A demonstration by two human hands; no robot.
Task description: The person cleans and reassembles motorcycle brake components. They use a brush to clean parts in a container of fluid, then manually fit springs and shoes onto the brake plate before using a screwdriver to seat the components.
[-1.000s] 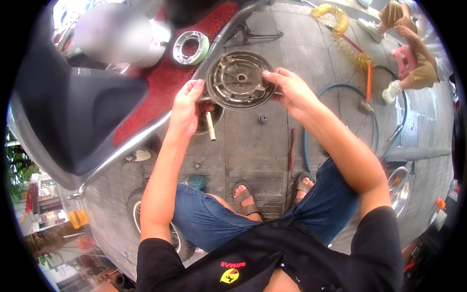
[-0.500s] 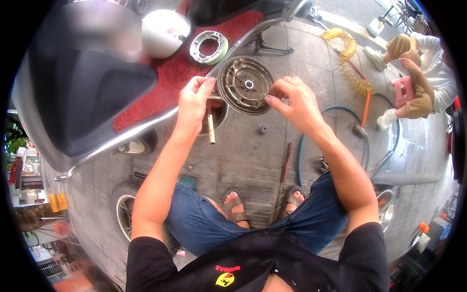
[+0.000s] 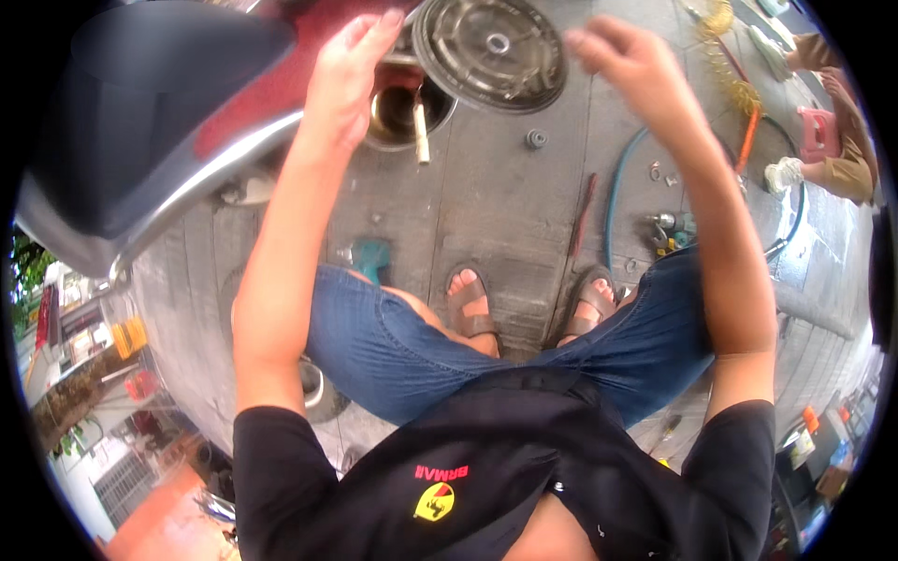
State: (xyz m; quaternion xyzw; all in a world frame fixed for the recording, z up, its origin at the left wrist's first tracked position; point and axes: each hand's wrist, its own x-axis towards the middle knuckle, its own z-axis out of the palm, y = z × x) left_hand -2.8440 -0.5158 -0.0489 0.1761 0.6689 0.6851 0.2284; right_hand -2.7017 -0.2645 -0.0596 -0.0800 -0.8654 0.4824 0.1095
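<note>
1. Status: the round metal plate [image 3: 491, 54] is held raised at 12 o'clock, its inner fittings exposed. It is judged to be detached; no joint with another part is shown.
2. Left hand [image 3: 341, 79], 11 o'clock: the plate's near edge is gripped by closed fingers.
3. Right hand [image 3: 645, 70], 1 o'clock: the fingers are partly curled and blurred beside the plate's rim; whether contact is made cannot be told.
4. Surface: grey slabs are shown. A small ring-shaped part [image 3: 535, 138] is placed at 1 o'clock, a red rod [image 3: 585, 215] at 2, a teal power tool [image 3: 371, 259] near 9.
5. Surroundings: a vehicle's red mat [image 3: 279, 86] is seen at 11 o'clock; a pink stool [image 3: 820, 133] is occupied by a co-worker at 2.
</note>
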